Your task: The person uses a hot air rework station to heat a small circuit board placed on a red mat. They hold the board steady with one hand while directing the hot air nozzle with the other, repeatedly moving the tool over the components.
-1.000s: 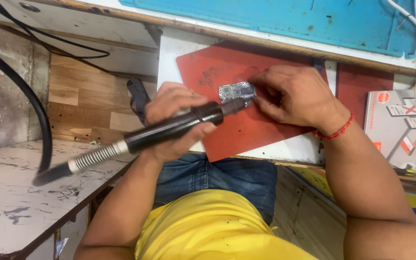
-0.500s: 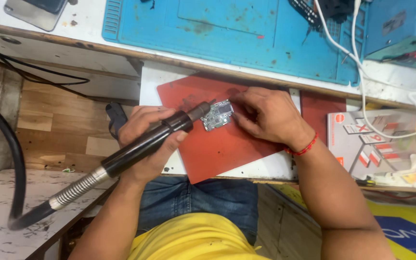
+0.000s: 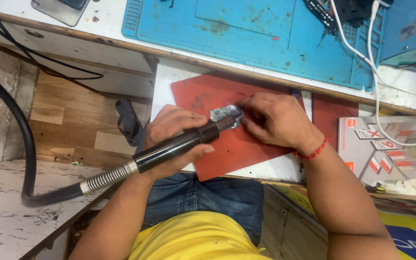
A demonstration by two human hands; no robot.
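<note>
While the small circuit board is pinned on the red mat, the mat can be taken as the landmark for everything else. One board is seen, lying near the mat's upper middle. It is pressed down by the fingertips of the right hand, whose grip is narrow and closed onto the board's right edge. One black hot-air handpiece is held by the left hand, the fingers wrapped fully around its barrel; its metal nozzle is pointed at the board's lower right corner, touching it or just above, which cannot be told. From the handpiece's rear a ribbed metal collar and one thick black hose are led away left of the mat. Part of the mat is covered by both hands, and the board's right part is hidden under the right fingers. Beyond the mat's far edge one blue work mat is laid on the surface. Right of the red mat one printed box is seen, crossed by white cables. One red thread band is worn on the right wrist. Left of the mat, one dark sandal is lying on the wooden floor.
</note>
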